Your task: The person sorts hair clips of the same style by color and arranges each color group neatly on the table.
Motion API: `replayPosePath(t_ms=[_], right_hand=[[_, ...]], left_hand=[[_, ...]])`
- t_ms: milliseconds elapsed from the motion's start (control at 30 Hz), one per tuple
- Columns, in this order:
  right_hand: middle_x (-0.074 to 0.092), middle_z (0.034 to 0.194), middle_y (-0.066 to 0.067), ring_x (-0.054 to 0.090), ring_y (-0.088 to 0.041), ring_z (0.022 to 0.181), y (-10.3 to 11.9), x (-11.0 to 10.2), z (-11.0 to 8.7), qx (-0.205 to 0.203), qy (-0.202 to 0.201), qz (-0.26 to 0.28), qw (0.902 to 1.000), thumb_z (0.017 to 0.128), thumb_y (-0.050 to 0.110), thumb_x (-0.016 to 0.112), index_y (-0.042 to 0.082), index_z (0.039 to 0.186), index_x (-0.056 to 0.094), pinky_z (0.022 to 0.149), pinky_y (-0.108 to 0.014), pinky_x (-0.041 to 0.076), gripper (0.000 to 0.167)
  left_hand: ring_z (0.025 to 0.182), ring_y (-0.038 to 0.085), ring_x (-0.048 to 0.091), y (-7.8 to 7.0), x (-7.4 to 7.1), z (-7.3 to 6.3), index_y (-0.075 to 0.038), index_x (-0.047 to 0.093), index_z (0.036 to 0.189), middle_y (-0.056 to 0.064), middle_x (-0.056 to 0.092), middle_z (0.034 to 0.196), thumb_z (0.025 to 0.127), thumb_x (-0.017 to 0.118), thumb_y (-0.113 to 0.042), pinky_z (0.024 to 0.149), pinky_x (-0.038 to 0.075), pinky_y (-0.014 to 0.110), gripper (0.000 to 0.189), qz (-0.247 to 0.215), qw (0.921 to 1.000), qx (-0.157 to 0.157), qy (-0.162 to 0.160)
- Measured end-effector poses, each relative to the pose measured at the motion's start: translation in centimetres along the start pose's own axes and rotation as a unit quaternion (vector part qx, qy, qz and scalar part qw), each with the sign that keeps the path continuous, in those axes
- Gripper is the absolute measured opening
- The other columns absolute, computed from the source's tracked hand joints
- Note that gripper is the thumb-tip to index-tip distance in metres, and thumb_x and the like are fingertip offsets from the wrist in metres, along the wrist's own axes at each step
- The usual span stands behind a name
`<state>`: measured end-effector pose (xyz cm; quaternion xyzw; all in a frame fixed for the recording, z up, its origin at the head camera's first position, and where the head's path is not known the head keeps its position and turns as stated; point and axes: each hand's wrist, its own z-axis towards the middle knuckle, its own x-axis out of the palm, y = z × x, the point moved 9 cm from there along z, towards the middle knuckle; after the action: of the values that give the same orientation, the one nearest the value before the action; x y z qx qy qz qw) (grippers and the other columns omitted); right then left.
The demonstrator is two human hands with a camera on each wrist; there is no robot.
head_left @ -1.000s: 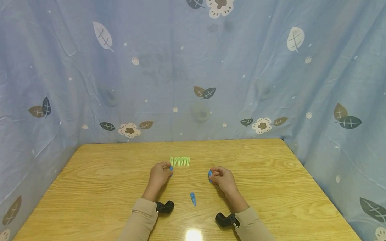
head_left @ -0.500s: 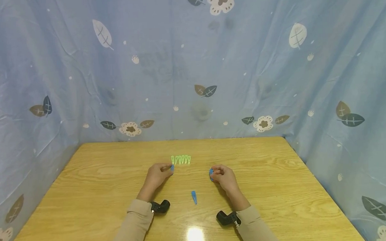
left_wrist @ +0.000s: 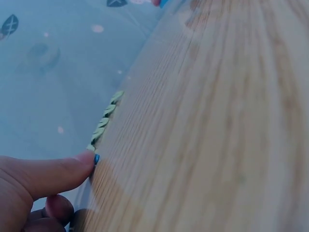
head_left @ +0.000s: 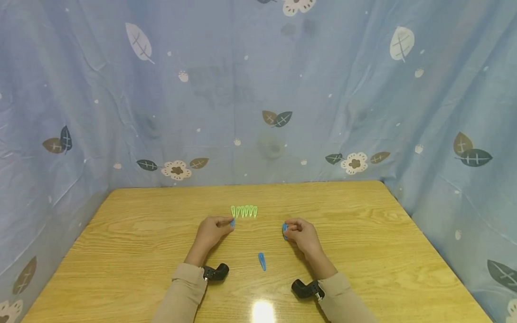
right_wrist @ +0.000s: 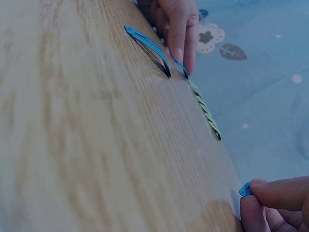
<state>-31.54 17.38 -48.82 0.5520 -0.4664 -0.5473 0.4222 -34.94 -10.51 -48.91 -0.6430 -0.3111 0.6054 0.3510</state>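
Note:
A row of several pale green snap hair clips lies on the wooden table. Just below its left end, my left hand pinches a blue hair clip between thumb and fingers, mostly covered by the fingertips. Off to the right of the row, my right hand holds blue hair clip material at its fingertips; whether this is one clip or more I cannot tell. A single blue hair clip rests on the table between the two hands, nearer the front, touched by neither.
The wooden table ends at a blue patterned curtain behind and at both sides. Black wrist mounts sit on both forearms. A bright light reflection shows near the table's front.
The whole head view has shifted slightly. My left forearm has swung a little to the left, its fingers staying at the same blue hair clip below the green row. The right hand has barely moved.

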Motion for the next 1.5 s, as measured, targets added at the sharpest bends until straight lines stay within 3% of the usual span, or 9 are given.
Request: replayPosePath(t_ms=[433, 767, 1167, 1500], right_hand=[[0.059, 0.087, -0.005, 0.061, -0.014, 0.076, -0.2, -0.2, 0.0, 0.022, -0.001, 0.039, 0.9990, 0.086, -0.001, 0.064, -0.004, 0.116, 0.062, 0.071, -0.025, 0.055, 0.030], [0.062, 0.087, -0.006, 0.061, -0.014, 0.075, 0.5, -0.4, -0.1, 0.010, -0.009, 0.046, 0.9989, 0.087, -0.001, 0.064, -0.005, 0.117, 0.062, 0.068, -0.021, 0.054, 0.030], [0.063, 0.087, -0.007, 0.062, -0.015, 0.075, 1.3, 1.5, -0.5, 0.007, 0.024, 0.076, 0.9968, 0.086, -0.002, 0.064, -0.006, 0.116, 0.061, 0.069, -0.023, 0.055, 0.030], [0.063, 0.089, -0.008, 0.063, -0.013, 0.075, 1.0, 3.2, 0.1, 0.011, 0.031, 0.071, 0.9969, 0.085, -0.001, 0.065, -0.006, 0.111, 0.064, 0.071, -0.026, 0.056, 0.027]], left_hand=[[0.113, 0.035, 0.058, 0.3, 0.1, 0.0, -0.020, 0.071, 0.116, 0.011, 0.064, 0.123, 0.086, 0.071, -0.026, 0.092, 0.048, 0.051, 0.031, -0.006, 1.0000, -0.008, -0.001], [0.115, 0.036, 0.056, 0.1, 0.0, 0.2, -0.019, 0.070, 0.117, 0.013, 0.061, 0.128, 0.086, 0.070, -0.029, 0.091, 0.048, 0.051, 0.033, 0.003, 1.0000, -0.007, -0.001], [0.111, 0.033, 0.059, 0.1, -0.1, 0.0, -0.019, 0.070, 0.116, 0.010, 0.064, 0.123, 0.087, 0.070, -0.027, 0.090, 0.049, 0.049, 0.030, 0.003, 0.9999, 0.008, -0.007], [0.108, 0.031, 0.061, 0.1, -0.1, -0.2, -0.019, 0.071, 0.115, 0.009, 0.066, 0.120, 0.086, 0.070, -0.026, 0.089, 0.050, 0.047, 0.029, 0.007, 0.9998, 0.013, -0.012]])
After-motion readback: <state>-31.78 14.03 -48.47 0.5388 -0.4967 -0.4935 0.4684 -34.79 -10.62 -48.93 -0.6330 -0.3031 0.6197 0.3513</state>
